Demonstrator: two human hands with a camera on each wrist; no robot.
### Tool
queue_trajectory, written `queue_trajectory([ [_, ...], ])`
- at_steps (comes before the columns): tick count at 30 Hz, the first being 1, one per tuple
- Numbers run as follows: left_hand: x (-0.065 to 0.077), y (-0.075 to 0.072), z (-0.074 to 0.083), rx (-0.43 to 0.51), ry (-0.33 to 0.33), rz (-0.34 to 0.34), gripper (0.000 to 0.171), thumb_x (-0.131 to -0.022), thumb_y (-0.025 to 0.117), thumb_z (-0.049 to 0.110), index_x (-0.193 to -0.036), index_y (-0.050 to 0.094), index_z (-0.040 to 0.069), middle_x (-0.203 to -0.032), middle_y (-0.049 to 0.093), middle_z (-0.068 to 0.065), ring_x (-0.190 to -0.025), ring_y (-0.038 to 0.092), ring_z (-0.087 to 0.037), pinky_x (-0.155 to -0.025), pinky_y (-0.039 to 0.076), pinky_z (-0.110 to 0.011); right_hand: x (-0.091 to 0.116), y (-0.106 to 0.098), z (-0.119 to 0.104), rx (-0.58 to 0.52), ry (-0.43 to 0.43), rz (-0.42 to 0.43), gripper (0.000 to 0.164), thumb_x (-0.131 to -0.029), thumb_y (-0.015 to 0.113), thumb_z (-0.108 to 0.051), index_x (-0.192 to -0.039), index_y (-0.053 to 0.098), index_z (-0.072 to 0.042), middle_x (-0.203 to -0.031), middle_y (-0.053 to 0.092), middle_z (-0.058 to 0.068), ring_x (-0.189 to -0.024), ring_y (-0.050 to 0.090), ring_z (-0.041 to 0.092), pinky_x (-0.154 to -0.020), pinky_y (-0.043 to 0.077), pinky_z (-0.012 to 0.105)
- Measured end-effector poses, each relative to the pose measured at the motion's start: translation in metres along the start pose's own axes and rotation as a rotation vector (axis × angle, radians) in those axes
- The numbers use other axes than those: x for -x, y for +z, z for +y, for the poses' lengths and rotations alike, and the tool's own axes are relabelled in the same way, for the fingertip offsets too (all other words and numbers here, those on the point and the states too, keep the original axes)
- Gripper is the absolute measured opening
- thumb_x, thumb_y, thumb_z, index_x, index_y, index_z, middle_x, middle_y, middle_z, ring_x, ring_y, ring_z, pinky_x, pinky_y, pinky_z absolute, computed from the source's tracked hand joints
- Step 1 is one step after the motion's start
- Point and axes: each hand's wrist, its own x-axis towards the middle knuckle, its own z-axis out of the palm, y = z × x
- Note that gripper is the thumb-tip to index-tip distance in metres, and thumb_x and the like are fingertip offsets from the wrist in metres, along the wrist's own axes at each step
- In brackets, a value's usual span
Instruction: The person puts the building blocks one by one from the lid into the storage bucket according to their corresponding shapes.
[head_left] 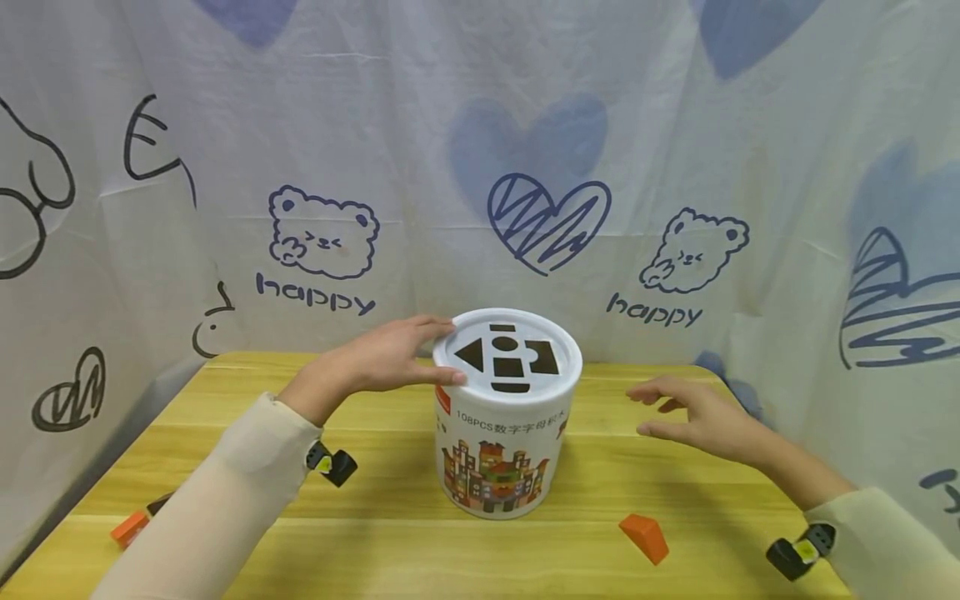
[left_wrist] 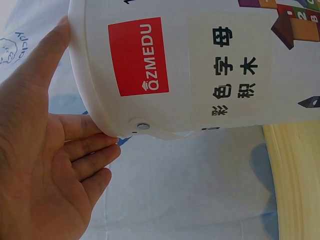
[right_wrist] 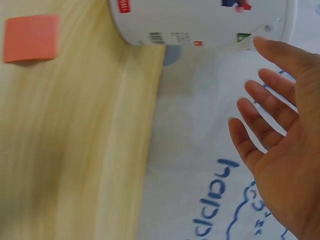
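A white toy-block bucket (head_left: 498, 454) stands upright, its white lid (head_left: 480, 325) pierced by dark shaped holes. My left hand (head_left: 386, 354) rests at the lid's left rim, thumb on the near side and fingers on the far side. In the left wrist view, the thumb and index finger touch the rim beside a red label (left_wrist: 140, 56); the other fingers are relaxed. My right hand (head_left: 697, 417) hovers right of the bucket, fingers loosely extended and holding nothing. Below it lies an orange block (head_left: 645, 537) with slanted sides.
On the wooden table (head_left: 360, 517), another orange block (head_left: 130, 528) and a dark piece (head_left: 159, 503) lie at the left, partly behind the left sleeve. A printed curtain (head_left: 420, 167) hangs behind the table and along its sides. Each wrist carries a small black camera.
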Motion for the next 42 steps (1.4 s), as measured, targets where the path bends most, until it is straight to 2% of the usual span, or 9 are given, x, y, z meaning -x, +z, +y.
queue_trajectory([
  [8,0.0,0.0,0.0,0.002,0.0,0.001,0.102,-0.076,0.06,0.078,-0.152,0.037,0.013,-0.156,0.033,-0.01,-0.14,0.033,-0.034,-0.111,0.029,-0.057,0.027,0.017,0.015,-0.079,0.046,-0.07,0.046,-0.088,0.075,-0.033,-0.128,0.061,-0.015,-0.124,0.064,0.001,-0.111,0.059,0.019,-0.089,0.054,0.035],
  [12,0.001,0.0,0.0,-0.002,0.003,0.0,0.103,-0.076,0.059,0.079,-0.152,0.037,0.012,-0.156,0.033,-0.01,-0.14,0.033,-0.034,-0.111,0.029,-0.058,0.041,0.027,0.022,-0.11,0.081,-0.109,0.05,-0.087,0.074,-0.038,-0.13,0.06,-0.018,-0.126,0.063,-0.001,-0.113,0.057,0.014,-0.091,0.052,0.035],
  [16,0.001,0.0,0.0,0.005,0.007,-0.001,0.103,-0.076,0.06,0.078,-0.152,0.037,0.012,-0.156,0.032,-0.011,-0.14,0.033,-0.035,-0.111,0.029,-0.058,0.051,0.037,0.028,-0.134,0.067,-0.137,0.053,-0.086,0.075,-0.038,-0.132,0.059,-0.017,-0.128,0.062,-0.002,-0.116,0.055,0.011,-0.092,0.052,0.036],
  [21,0.001,0.0,0.0,0.013,0.006,-0.001,0.102,-0.077,0.061,0.076,-0.152,0.037,0.012,-0.157,0.031,-0.011,-0.14,0.032,-0.035,-0.112,0.029,-0.058,0.063,0.05,0.033,-0.2,0.033,-0.158,0.057,-0.084,0.078,-0.032,-0.134,0.057,-0.018,-0.132,0.06,0.0,-0.119,0.054,0.016,-0.094,0.051,0.033],
  [30,0.001,0.0,0.0,0.011,0.006,0.001,0.102,-0.076,0.06,0.077,-0.152,0.037,0.012,-0.156,0.032,-0.01,-0.14,0.033,-0.034,-0.112,0.029,-0.057,0.083,0.069,0.038,-0.179,0.105,-0.197,0.069,-0.077,0.08,-0.045,-0.136,0.057,-0.018,-0.135,0.057,-0.006,-0.124,0.049,0.01,-0.1,0.042,0.023],
  [34,0.001,0.001,-0.001,0.012,0.009,0.002,0.101,-0.077,0.061,0.076,-0.152,0.037,0.012,-0.156,0.032,-0.01,-0.14,0.033,-0.034,-0.112,0.029,-0.057,0.088,0.076,0.043,-0.228,0.053,-0.199,0.068,-0.079,0.08,-0.041,-0.136,0.057,-0.014,-0.137,0.056,0.003,-0.125,0.048,0.005,-0.101,0.038,0.017],
  [37,0.001,0.001,-0.001,0.011,0.007,0.003,0.102,-0.077,0.061,0.076,-0.152,0.037,0.012,-0.156,0.032,-0.01,-0.14,0.033,-0.034,-0.111,0.029,-0.058,0.089,0.079,0.044,-0.294,0.049,-0.228,0.065,-0.08,0.079,-0.038,-0.136,0.057,-0.012,-0.139,0.054,0.009,-0.128,0.044,0.002,-0.102,0.034,0.014],
  [40,0.0,0.001,-0.001,0.009,0.002,0.002,0.102,-0.076,0.06,0.077,-0.152,0.037,0.013,-0.157,0.031,-0.01,-0.14,0.033,-0.034,-0.111,0.029,-0.058,0.09,0.082,0.043,-0.317,0.11,-0.267,0.064,-0.079,0.079,-0.039,-0.136,0.058,-0.017,-0.141,0.053,0.008,-0.134,0.041,0.012,-0.103,0.031,0.014],
  [42,0.0,0.001,0.0,0.007,-0.002,-0.001,0.103,-0.076,0.059,0.078,-0.152,0.037,0.014,-0.157,0.031,-0.009,-0.14,0.033,-0.033,-0.111,0.029,-0.057,0.091,0.084,0.042,-0.336,0.196,-0.298,0.063,-0.078,0.079,-0.04,-0.135,0.059,-0.023,-0.144,0.051,0.006,-0.137,0.037,0.023,-0.104,0.032,0.017],
])
